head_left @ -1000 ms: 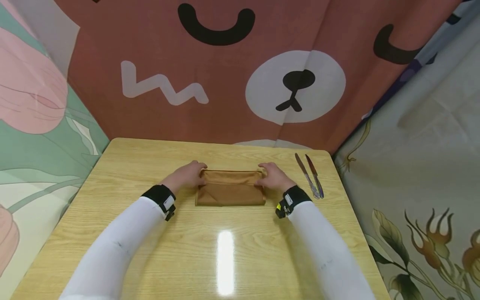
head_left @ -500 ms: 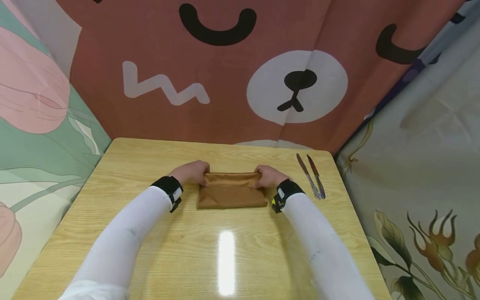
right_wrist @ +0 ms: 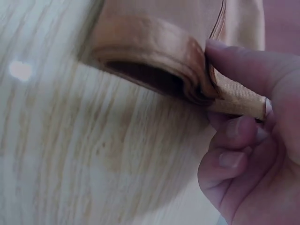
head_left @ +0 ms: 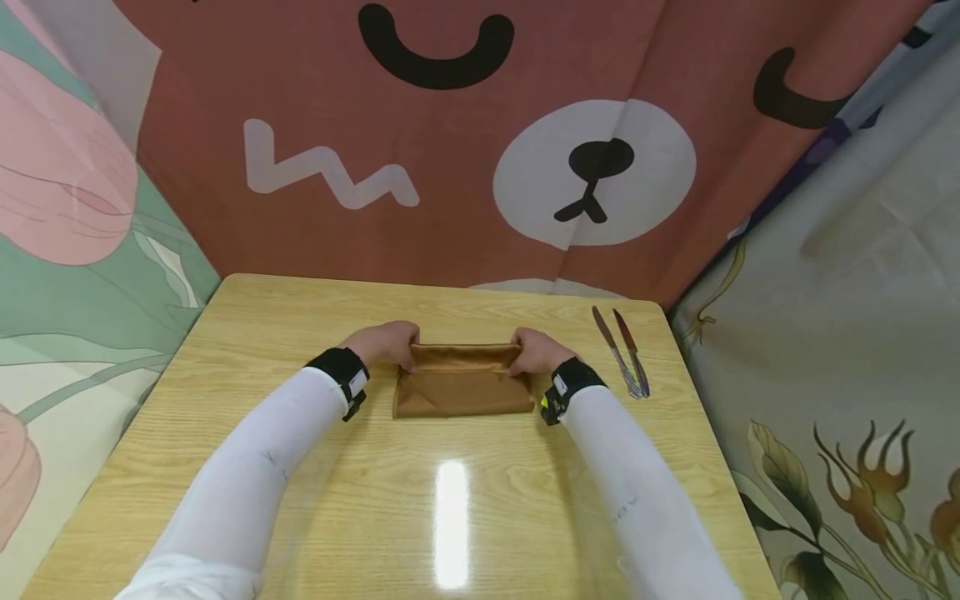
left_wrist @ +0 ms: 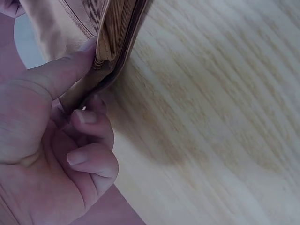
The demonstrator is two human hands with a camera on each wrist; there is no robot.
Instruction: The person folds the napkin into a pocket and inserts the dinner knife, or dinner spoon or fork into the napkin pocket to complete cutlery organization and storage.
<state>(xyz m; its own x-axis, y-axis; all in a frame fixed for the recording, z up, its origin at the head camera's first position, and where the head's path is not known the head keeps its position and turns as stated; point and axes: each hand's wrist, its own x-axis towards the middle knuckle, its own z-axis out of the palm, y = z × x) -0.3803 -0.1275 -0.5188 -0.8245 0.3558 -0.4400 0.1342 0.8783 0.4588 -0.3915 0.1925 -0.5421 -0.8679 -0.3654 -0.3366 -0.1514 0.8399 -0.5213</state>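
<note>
A brown cloth napkin, folded into a layered rectangle, lies on the table between my hands. My left hand pinches its far left corner; in the left wrist view the thumb lies on top of the cloth and the other fingers curl beneath its edge. At the far right corner my right hand pinches the same napkin. The right wrist view shows the cloth layers looped over at the side edge, with the right thumb pressed on them.
Two table knives lie side by side at the right back of the wooden table: a left knife and a right knife. A patterned curtain hangs behind the table's far edge, with printed cloth on both sides.
Both hands have moved inward at the napkin's far corners, gripping farther in than a second ago. The napkin has shifted slightly toward me. Over the last half second almost nothing has moved.
</note>
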